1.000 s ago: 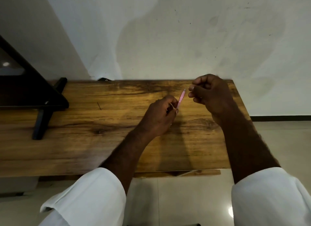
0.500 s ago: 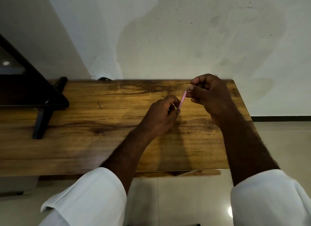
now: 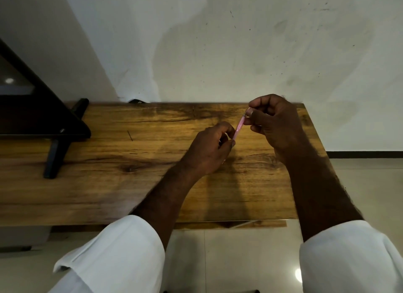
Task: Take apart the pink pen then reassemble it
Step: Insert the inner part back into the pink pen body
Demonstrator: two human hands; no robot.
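The pink pen (image 3: 239, 127) slants up to the right above the wooden table (image 3: 135, 173), held between both hands. My left hand (image 3: 209, 150) pinches its lower end between thumb and fingers. My right hand (image 3: 274, 125) is closed around its upper end, thumb and forefinger at the tip. Only the short middle stretch of the barrel shows; both ends are hidden inside my fingers, so I cannot tell whether any part is loose.
A black stand (image 3: 54, 127) with an angled leg sits on the table's left side. A white wall runs behind the table. The table's right edge is close to my right wrist. Pale floor tiles (image 3: 229, 260) lie below the front edge.
My right hand has come in to the left and closed on the pen's upper end, which stood free a second ago. My left hand has kept its hold on the lower end.
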